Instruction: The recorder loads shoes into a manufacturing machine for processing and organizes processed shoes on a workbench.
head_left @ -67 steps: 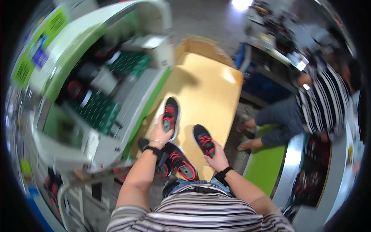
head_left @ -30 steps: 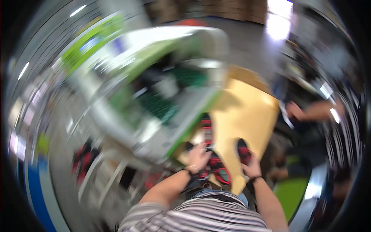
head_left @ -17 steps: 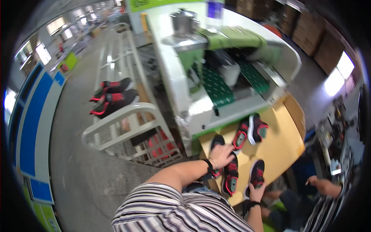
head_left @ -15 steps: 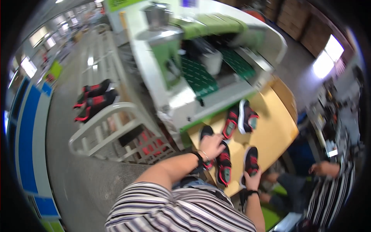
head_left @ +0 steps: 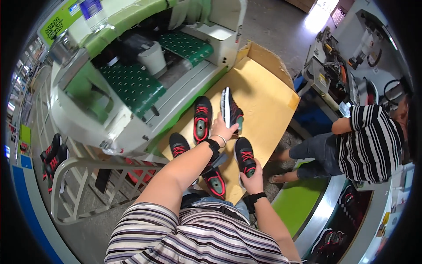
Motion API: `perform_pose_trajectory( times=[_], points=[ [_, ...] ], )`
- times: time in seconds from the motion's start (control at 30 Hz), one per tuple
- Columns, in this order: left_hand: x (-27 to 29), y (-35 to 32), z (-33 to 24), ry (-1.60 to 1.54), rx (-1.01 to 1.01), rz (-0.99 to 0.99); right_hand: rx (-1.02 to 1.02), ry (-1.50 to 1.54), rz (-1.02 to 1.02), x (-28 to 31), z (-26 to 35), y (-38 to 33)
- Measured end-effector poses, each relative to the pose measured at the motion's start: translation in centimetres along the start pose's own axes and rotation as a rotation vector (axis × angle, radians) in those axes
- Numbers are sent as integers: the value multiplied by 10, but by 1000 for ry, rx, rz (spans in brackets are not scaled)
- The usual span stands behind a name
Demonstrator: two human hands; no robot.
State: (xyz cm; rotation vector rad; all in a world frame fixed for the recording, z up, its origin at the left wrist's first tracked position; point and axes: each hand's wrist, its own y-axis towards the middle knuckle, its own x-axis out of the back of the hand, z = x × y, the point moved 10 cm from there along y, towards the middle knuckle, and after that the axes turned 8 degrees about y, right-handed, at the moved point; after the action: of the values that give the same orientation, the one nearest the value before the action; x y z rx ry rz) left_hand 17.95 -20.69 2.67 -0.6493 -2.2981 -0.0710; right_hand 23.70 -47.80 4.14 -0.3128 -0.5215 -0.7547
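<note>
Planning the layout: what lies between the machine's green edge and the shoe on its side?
In the head view: another black shoe, sole down on the tan board.

Left hand (head_left: 223,128) grasping sideways sneaker (head_left: 231,108), right hand (head_left: 253,179) holding red-laced sneaker (head_left: 244,153), tan tabletop (head_left: 269,99)

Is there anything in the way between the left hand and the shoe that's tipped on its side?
No, nothing visible is. The left hand is right at the near end of the tipped shoe. Another shoe sits to the left, not between them.
</note>
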Motion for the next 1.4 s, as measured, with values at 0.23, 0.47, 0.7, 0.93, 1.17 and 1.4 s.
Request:
perform_pose_trajectory(
  times=[0.23, 0.47, 0.7, 0.93, 1.17, 1.4],
  points=[
    [-31, 49, 15, 75, 223, 67, -22, 52, 59, 2, -10, 3],
    [12, -9, -2, -1522, 329, 650, -25, 145, 119, 13, -1, 16],
    [192, -48, -37, -1532, -191, 415, 0, 448, 204, 10, 88, 127],
    [249, -37, 71, -1730, 100, -289, 655, 286, 226, -63, 379, 265],
    [214, -50, 57, -1707, 118, -134, 824, 100, 176, -160, 384, 300],
    [137, -120, 72, 43, -93, -44, 310, -633, 774, -139, 12, 147]
  ],
)
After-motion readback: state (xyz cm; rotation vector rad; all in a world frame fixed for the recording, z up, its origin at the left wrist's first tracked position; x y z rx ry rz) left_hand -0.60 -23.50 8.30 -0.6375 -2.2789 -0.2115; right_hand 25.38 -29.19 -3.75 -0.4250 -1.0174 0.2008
